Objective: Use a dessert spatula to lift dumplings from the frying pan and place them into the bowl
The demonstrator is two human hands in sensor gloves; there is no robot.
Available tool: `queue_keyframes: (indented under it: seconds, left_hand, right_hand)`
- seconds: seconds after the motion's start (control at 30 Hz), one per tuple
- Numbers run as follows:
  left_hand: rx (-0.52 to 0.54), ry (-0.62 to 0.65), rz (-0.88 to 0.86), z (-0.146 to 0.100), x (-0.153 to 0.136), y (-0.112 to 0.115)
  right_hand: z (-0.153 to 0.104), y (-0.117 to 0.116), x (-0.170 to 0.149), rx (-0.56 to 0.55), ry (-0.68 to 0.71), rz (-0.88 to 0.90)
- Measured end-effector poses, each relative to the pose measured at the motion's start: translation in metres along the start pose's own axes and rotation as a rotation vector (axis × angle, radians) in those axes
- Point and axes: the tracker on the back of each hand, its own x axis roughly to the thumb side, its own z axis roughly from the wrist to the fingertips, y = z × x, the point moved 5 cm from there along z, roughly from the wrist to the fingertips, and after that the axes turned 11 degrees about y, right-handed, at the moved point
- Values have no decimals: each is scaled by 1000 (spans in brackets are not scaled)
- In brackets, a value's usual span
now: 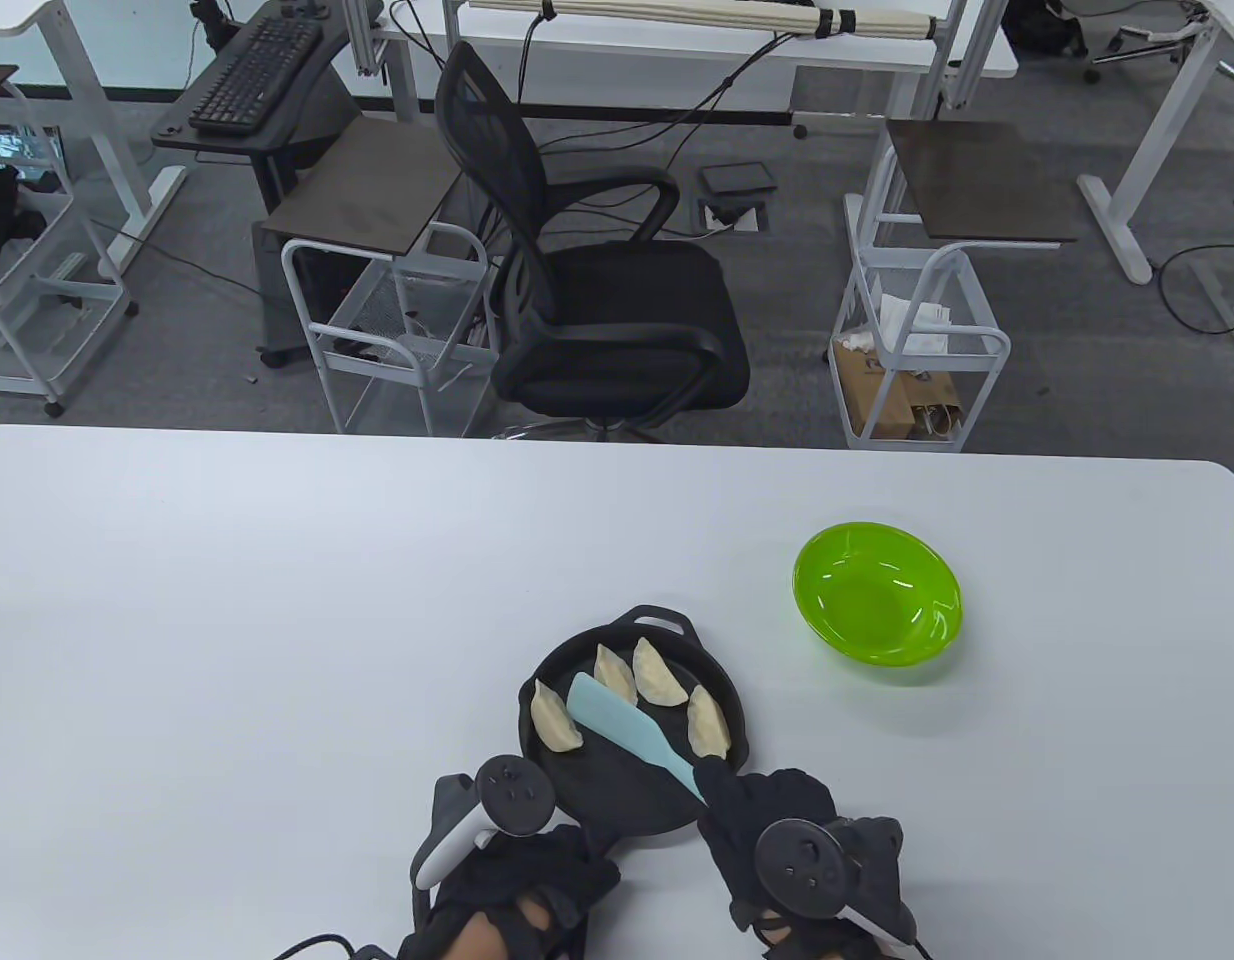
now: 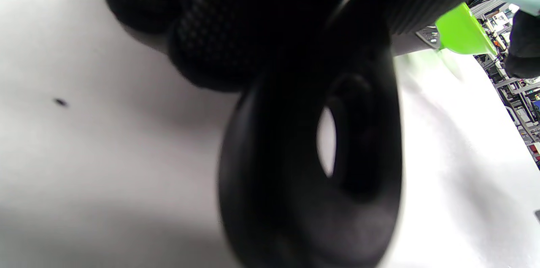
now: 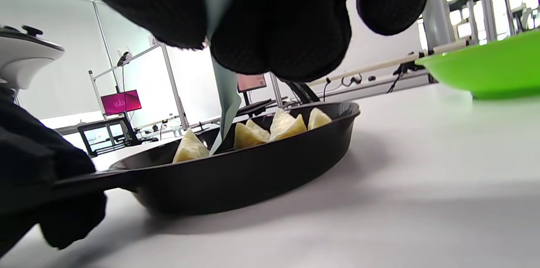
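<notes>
A white surface (image 1: pixel 277 620) fills the lower part of the table view, with a black office chair (image 1: pixel 597 290) and wire carts on the grey floor beyond it. The black frying pan (image 1: pixel 617 790) sits near the front edge of the surface and holds four dumplings (image 1: pixel 557 718). The green bowl (image 1: pixel 877 605), with nothing in it, stands apart from the pan, to its right and farther back. The right hand (image 1: pixel 777 830), just right of the pan's near rim, grips the handle of the pale blue dessert spatula (image 1: pixel 627 728), whose blade lies inside the pan between the dumplings. The left hand (image 1: pixel 522 870), at the pan's near side, is curled round the pan handle (image 2: pixel 312 166).
</notes>
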Motion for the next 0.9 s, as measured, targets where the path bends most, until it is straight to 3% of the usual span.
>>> queue_keyframes:
  seconds: [0.63,0.9]
  left_hand:
    - [-2,6,-19,0,0,0]
    - [-3,8,-30,0,-1,-1]
  right_hand:
    - [-1,-4,1,71,46,182]
    - [-6,-27,-39,121,-150,562]
